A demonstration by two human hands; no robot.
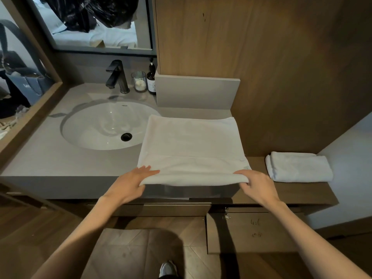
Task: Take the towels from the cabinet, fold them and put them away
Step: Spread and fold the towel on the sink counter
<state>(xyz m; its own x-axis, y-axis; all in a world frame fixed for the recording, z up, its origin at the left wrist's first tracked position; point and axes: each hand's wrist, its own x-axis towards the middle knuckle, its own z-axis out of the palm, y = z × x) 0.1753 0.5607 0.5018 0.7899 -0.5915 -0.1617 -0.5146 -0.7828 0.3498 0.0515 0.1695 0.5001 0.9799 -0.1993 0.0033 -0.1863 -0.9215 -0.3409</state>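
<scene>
A large white towel [191,146] lies spread flat on the grey counter [50,158], to the right of the sink. My left hand [130,183] grips its near left corner, fingers on top and thumb beneath. At the near right corner my right hand [256,185] grips the folded edge the same way. The near edge is lifted slightly off the counter front. A second white towel [298,167], folded small, rests on the wooden ledge [302,191] to the right. Below it, the cabinet door [251,232] hangs open.
A white oval sink [96,127] with a black faucet [117,76] sits to the left. A glass [138,81] and a dark pump bottle [151,79] stand behind it. A wooden wall panel [261,47] rises at the back. My shoe [168,268] shows on the floor.
</scene>
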